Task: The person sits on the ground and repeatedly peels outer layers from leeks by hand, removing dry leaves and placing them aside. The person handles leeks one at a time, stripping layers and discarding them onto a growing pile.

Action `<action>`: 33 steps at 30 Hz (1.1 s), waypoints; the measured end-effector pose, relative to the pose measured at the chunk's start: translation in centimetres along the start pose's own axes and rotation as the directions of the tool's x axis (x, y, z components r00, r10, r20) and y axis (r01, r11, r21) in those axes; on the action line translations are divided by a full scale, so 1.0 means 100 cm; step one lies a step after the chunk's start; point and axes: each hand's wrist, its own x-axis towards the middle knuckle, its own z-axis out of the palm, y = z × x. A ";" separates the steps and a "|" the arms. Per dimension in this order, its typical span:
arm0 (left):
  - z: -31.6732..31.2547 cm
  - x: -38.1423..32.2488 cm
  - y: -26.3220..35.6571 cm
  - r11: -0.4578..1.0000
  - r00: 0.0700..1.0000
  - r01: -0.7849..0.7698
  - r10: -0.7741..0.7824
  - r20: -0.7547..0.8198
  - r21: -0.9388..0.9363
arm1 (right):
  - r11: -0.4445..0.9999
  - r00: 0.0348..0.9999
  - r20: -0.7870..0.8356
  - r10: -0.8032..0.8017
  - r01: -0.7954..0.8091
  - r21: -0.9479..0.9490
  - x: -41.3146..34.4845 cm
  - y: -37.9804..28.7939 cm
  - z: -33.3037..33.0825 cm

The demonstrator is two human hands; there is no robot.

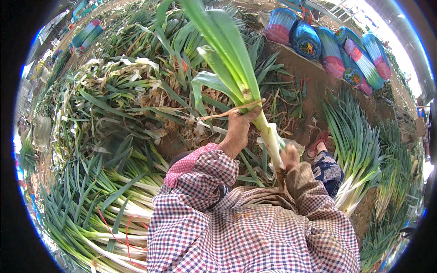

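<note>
A thick Welsh onion or leek [268, 140] slants across the middle, its broad green leaves up and its white root end towards my body. My left hand [239, 128] is closed around the stalk just below where the leaves fan out. A dry brown leaf strip [232, 110] crosses the stalk above my thumb. Beside the white lower end is my right hand [290, 157], blurred, with its fingers curled. A loose pale outer layer [281, 142] of the stalk shows at those fingers; the blur hides whether they grip it.
Piled onions [126, 201] lie at the left with red string [128, 235] among them. Stripped leaves [136, 85] heap up ahead. To the right are a bundle of onions [355, 143] and a foot in a red shoe [318, 143]. Blue-and-pink net rolls [329, 51] lie at the upper right.
</note>
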 end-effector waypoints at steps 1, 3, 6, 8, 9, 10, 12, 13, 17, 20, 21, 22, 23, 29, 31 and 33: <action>0.000 -0.004 -0.002 1.000 1.000 0.018 -0.018 0.019 0.015 | 0.999 1.000 0.003 -0.012 0.012 -0.031 -0.026 0.009 0.010; 0.001 -0.010 -0.005 0.997 0.997 0.066 -0.067 0.026 0.038 | 0.995 0.996 0.076 0.057 -0.050 -0.085 -0.071 0.020 0.021; 0.007 -0.016 0.004 0.994 0.995 0.103 -0.103 0.003 0.041 | 0.944 0.921 0.285 0.267 -0.190 -0.270 -0.085 0.023 0.013; 0.011 -0.015 0.020 0.993 1.000 0.027 -0.028 0.013 0.111 | 0.924 0.811 0.465 0.354 -0.227 -0.307 -0.062 0.016 -0.009; 0.014 -0.012 0.030 0.998 0.999 0.006 -0.008 0.042 0.067 | 0.920 0.756 0.538 0.373 -0.228 -0.319 -0.048 0.010 -0.025; 0.014 -0.006 0.044 0.997 0.989 -0.038 0.027 0.147 0.073 | 0.945 0.893 0.392 0.223 -0.100 -0.310 -0.037 0.001 -0.040; 0.015 -0.004 0.062 0.984 0.963 -0.170 0.154 0.219 0.059 | 0.951 0.978 0.202 -0.056 -0.009 0.308 -0.017 -0.027 -0.070; 0.016 -0.003 0.066 0.988 0.965 -0.150 0.137 0.225 0.041 | 0.598 0.979 0.189 -0.080 -0.104 0.795 -0.012 -0.042 -0.087; 0.022 -0.002 0.065 0.992 0.940 -0.122 0.122 0.318 -0.020 | 0.400 0.783 0.419 -0.460 -0.238 0.885 -0.021 -0.105 -0.125; 0.022 -0.006 0.060 0.996 0.970 -0.057 0.073 0.232 -0.074 | 0.425 0.747 0.559 -0.359 -0.403 0.811 -0.034 -0.129 -0.140; 0.021 -0.008 0.060 0.994 0.982 -0.065 0.080 0.170 -0.091 | 0.428 0.764 0.558 -0.324 -0.408 0.806 -0.036 -0.133 -0.142; 0.019 -0.009 0.061 0.992 0.983 -0.026 0.047 0.177 -0.120 | 0.431 0.765 0.565 -0.311 -0.416 0.800 -0.039 -0.135 -0.144; 0.018 -0.009 0.062 0.986 0.987 -0.019 0.045 0.153 -0.164 | 0.462 0.783 0.575 -0.237 -0.430 0.776 -0.040 -0.137 -0.144; -0.002 -0.006 0.060 0.999 0.953 0.037 -0.024 0.302 -0.037 | 0.767 0.988 0.128 -0.085 -0.017 0.642 -0.037 -0.141 -0.138; -0.011 -0.007 0.060 0.911 0.950 0.292 -0.312 0.023 0.291 | 0.933 0.971 -0.208 -0.116 0.178 0.313 -0.029 -0.139 -0.139; -0.013 -0.003 0.060 0.603 0.928 -0.122 -0.212 0.306 0.788 | 0.949 0.950 -0.287 -0.126 0.199 0.243 -0.021 -0.133 -0.143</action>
